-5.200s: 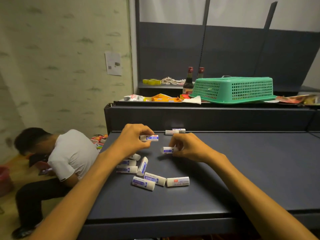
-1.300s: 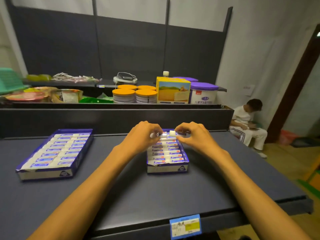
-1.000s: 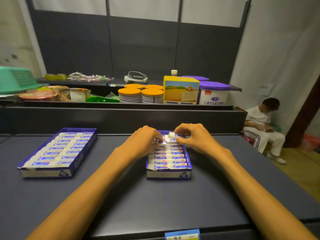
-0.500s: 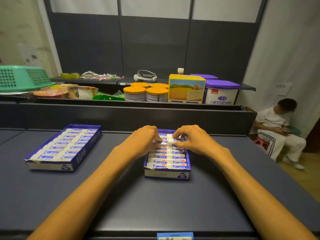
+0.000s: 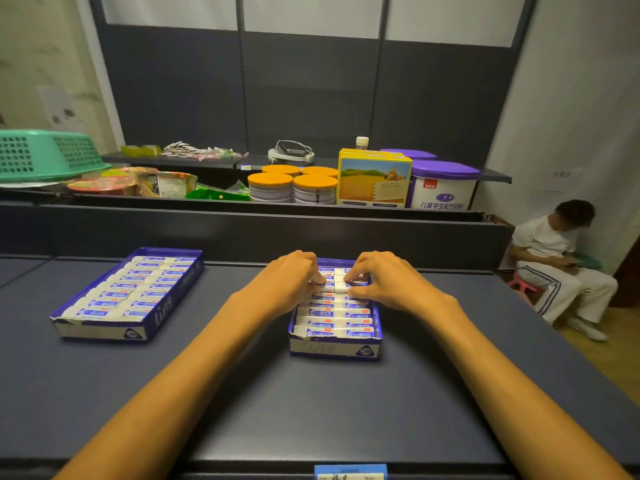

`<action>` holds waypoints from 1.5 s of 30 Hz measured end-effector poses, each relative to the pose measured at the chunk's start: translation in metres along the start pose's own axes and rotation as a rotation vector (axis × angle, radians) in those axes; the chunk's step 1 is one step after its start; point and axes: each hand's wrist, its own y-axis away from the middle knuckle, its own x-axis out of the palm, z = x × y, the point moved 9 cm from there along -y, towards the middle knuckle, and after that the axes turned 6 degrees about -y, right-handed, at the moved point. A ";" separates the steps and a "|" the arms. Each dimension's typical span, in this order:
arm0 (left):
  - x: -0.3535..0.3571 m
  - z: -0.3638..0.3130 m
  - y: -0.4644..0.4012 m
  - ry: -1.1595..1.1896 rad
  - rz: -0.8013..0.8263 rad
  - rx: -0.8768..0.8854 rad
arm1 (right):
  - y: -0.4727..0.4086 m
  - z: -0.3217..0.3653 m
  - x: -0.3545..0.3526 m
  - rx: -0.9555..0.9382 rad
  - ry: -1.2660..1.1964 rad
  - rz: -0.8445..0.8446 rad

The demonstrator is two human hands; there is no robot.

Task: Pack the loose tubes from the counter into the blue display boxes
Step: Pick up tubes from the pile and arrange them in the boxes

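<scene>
Left of the near box point(image 5: 335, 348) stands the second box point(image 5: 162, 306), apparently full. Over the near box's far rows, my left hand point(image 5: 294, 282) has come down, fingertips curled onto a tube point(image 5: 327, 287). My right hand point(image 5: 379, 278), which carried a tube above moments ago, now pinches it into its row. Judgement: both tubes nearly seated; no loose tubes visible on the counter point(image 5: 311, 410)
</scene>
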 end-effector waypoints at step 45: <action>-0.107 0.266 0.429 -0.137 -0.110 -0.684 | -0.015 0.431 0.118 -0.577 -0.128 -0.005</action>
